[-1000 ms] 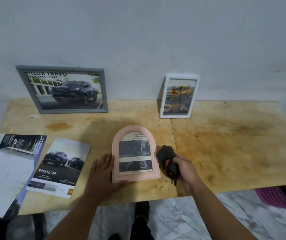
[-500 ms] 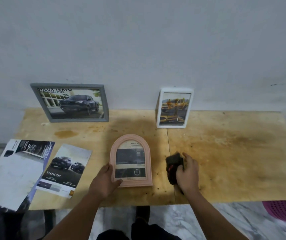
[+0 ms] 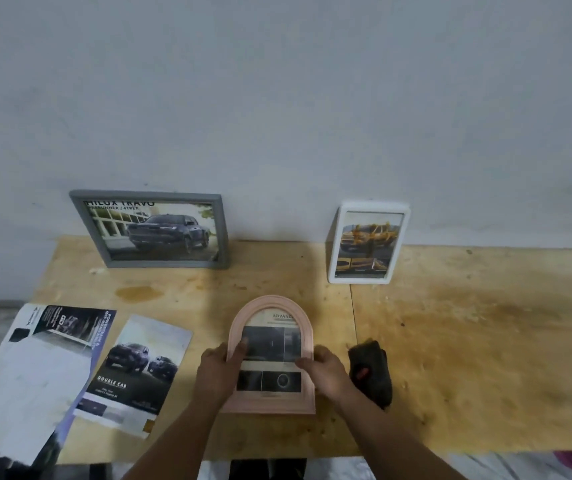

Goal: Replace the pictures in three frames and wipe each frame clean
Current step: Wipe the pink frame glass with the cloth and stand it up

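Fingers (image 3: 239,348) of both hands are curled round the side edges of the pink arched wooden frame (image 3: 270,355), its long axis pointing away across the counter (image 3: 468,341); neither hand is nearer.

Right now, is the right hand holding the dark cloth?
No, the dark cloth lies on the wooden table while the right hand grips the pink arched frame.

right hand (image 3: 326,372) — let go of cloth (image 3: 371,372) | both hands now grip pink frame (image 3: 270,355) — left hand (image 3: 218,372) thumb on glass
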Tool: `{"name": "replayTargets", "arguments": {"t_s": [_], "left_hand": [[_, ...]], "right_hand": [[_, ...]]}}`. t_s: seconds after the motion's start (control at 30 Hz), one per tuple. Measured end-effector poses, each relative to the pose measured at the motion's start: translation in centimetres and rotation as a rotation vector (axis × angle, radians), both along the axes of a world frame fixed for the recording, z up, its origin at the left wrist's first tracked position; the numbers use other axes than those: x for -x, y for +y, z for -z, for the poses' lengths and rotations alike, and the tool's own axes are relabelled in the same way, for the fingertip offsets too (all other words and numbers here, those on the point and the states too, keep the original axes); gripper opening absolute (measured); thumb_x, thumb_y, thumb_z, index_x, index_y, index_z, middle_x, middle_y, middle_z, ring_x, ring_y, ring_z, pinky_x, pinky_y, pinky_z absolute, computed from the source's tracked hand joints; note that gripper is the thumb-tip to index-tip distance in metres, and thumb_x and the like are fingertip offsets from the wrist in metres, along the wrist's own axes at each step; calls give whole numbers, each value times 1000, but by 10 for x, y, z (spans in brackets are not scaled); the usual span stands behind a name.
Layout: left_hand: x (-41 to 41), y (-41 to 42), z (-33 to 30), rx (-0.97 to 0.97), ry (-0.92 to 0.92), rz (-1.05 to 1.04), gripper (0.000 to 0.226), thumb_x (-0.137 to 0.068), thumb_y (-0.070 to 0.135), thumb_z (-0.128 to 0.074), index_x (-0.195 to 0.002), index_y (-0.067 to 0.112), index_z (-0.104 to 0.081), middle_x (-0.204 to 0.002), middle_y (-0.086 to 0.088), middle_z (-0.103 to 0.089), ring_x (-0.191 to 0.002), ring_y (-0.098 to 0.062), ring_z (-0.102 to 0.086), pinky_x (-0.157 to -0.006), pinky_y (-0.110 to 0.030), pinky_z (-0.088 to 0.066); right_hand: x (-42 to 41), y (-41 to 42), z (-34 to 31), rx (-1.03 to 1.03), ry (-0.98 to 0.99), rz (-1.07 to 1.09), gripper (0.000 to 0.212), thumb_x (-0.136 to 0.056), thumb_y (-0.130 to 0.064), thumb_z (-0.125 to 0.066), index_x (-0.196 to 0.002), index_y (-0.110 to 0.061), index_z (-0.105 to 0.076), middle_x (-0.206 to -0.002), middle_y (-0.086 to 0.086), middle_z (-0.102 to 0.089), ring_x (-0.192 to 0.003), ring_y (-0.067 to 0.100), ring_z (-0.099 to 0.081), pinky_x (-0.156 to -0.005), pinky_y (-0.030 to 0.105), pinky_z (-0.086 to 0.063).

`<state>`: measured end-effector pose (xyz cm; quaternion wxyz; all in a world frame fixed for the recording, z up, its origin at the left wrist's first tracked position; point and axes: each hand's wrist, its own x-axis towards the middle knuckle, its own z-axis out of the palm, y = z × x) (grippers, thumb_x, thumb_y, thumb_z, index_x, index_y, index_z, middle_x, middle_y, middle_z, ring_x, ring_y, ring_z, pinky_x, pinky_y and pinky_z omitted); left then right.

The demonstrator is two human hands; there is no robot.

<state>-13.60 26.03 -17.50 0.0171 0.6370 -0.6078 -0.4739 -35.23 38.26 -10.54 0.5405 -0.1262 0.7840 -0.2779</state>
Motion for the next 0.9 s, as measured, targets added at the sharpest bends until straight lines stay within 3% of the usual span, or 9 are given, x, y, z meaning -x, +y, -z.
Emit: {"name": "replayTargets", "arguments": {"t_s": [0.1,0.2,0.4,0.53,0.67,0.8,0.9], "left_hand": [[7,-9,4,19,-5,-8,83,-76,98,-33,-86,26,-72,-85,-9,-71,-72,-21,-72,-74,-43,-63],[23,-28,3,58,42,-26,82,-79,96,-31,-81,25,-72,-82,-7,-71,-73,-20,-71,-77,-45,-62],[73,-80,-47,254,253,-15,58,-91,84,-34,-101,38,-68,-94,3,-71,-90,-18,-68,-83,-47,-60],[97,-104,-83,310,384,-79,56,-89,84,-40,-113,41,-67,-103,5,-70,-99,-17,-68,-85,-47,-59],[113,-115,-106,402,450,-115,60,-91,81,-39,-115,34,-68,-102,13,-68,-98,-5,-64,-86,-41,-56],[120,-119,-105,245,454,-109,81,-80,90,-45,-141,37,-52,-139,7,-60,-129,-19,-56,-108,-48,-47],[124,-117,-98,163,411,-141,96,-77,90,-50,-155,36,-35,-158,3,-45,-144,-24,-43,-117,-53,-38]], "right_hand": [[1,-9,-2,39,31,-1,35,-93,-35,-71,-123,-24,-57,-115,-6,-67,-93,6,-63,-68,22,-50],[9,-25,-8,116,88,46,22,-94,-30,-72,-113,-29,-61,-105,-10,-68,-97,9,-64,-65,17,-45],[41,-71,-32,340,201,131,30,-92,-22,-74,-115,-38,-63,-103,-9,-74,-94,13,-72,-81,31,-62],[60,-97,-45,435,268,145,48,-86,-38,-77,-131,-32,-62,-115,-6,-70,-102,11,-69,-88,39,-61],[70,-119,-57,476,241,163,48,-92,-16,-74,-135,-30,-56,-113,-16,-69,-103,4,-67,-92,32,-57],[72,-131,-65,459,160,102,63,-98,-15,-67,-154,-23,-39,-134,-9,-60,-124,16,-58,-101,32,-51],[74,-131,-67,458,143,75,61,-101,-12,-62,-155,-20,-36,-125,-14,-53,-122,13,-52,-89,18,-49]]}}
